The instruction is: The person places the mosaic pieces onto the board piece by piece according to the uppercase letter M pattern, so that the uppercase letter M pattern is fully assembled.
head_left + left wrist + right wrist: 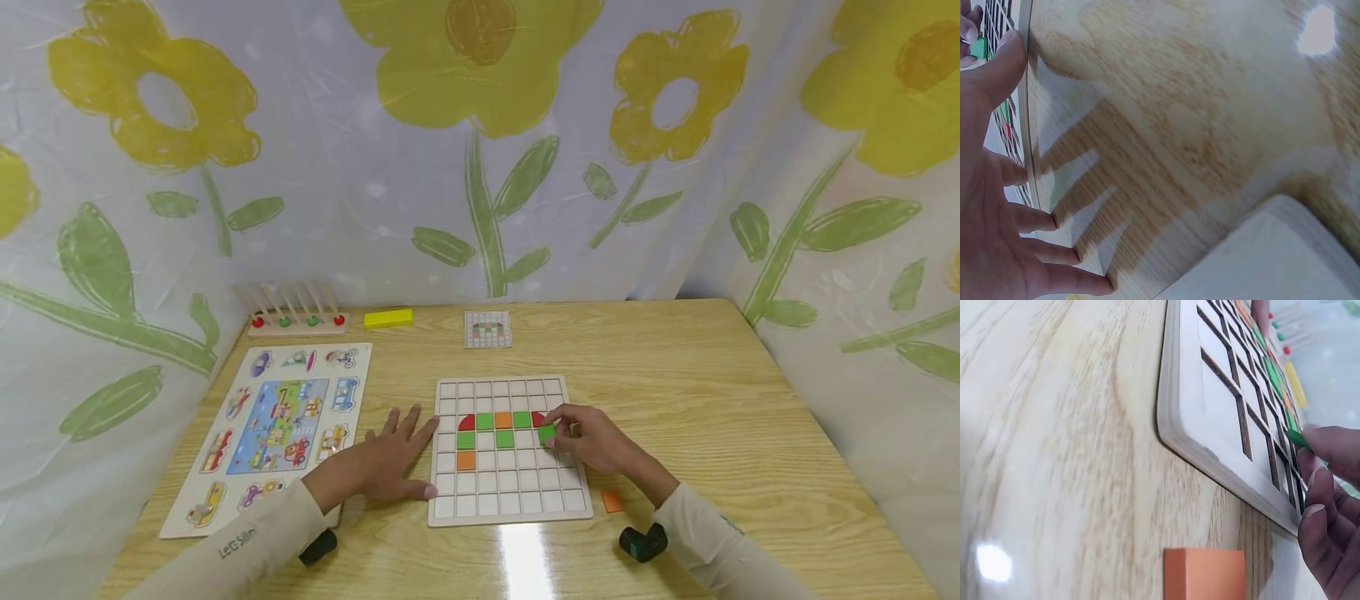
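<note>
A wooden grid board (508, 503) lies on the table with green, orange and red tiles set in some of its squares. My right hand (592, 437) pinches a green square tile (547, 434) over the board's right side, just below a red rounded tile (537, 419). In the right wrist view the green tile (1298, 439) is tilted between thumb and finger. My left hand (390, 458) lies with fingers spread at the board's left edge, thumb and a fingertip touching it. A loose orange tile (612, 501) is on the table near the board's lower right corner.
A picture puzzle board (240, 358) lies at the left. Behind it stand a pegged rack (298, 328) with coloured beads and a yellow block (388, 318). A small pattern card (487, 340) lies beyond the grid board. A flowered curtain (322, 167) closes off the back.
</note>
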